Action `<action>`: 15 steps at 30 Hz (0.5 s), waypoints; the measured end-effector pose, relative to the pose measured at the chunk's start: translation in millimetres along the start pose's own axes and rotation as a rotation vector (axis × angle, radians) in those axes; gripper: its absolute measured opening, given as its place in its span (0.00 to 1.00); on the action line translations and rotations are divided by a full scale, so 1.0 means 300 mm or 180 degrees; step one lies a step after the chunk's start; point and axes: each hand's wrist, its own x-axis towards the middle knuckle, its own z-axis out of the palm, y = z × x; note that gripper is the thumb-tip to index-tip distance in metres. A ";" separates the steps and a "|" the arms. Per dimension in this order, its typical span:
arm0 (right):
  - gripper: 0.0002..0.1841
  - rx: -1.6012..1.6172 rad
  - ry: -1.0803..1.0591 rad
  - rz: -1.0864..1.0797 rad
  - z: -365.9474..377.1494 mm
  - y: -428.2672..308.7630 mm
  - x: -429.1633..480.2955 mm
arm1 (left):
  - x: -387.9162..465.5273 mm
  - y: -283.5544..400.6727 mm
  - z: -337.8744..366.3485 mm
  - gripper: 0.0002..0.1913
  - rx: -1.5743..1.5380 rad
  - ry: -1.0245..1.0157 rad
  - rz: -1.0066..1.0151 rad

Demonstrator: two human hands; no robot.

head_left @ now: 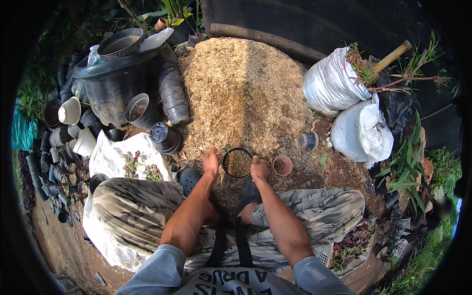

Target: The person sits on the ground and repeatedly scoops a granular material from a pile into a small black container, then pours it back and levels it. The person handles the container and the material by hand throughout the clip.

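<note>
A round black plastic pot (238, 176) is between my two hands, just beyond my feet. Pale, chaff-like material shows inside its rim; how deep it goes I cannot tell. My right hand (259, 169) grips the pot's right rim, thumb on top. My left hand (211, 162) hovers just left of the pot, fingers curled and apart from the rim. Whether something small is between those fingers is too small to tell. A wide heap of chaff or wood shavings (217, 92) spreads out ahead. A small reddish pot (283, 165) sits right of my right hand.
A small dark pot (308, 140) lies tipped to the right. Two white woven sacks (332, 84) stand behind it. Stacked black pots (173, 92) and a large black planter (110, 96) crowd the left. Seedlings (142, 166) lie on a white sack; a crate of plants (350, 247) is lower right.
</note>
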 end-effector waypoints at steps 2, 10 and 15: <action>0.30 -0.0124 0.0192 -0.0596 0.010 0.029 0.016 | -0.016 0.019 -0.003 0.28 0.0625 0.0226 -0.0032; 0.11 -0.0267 0.1165 -0.2405 0.002 0.082 0.046 | -0.028 -0.029 0.036 0.23 -0.0016 0.0039 0.0168; 0.09 -0.1281 0.0833 -0.2870 -0.014 0.056 -0.001 | -0.001 -0.078 0.033 0.17 0.0607 0.0361 0.0681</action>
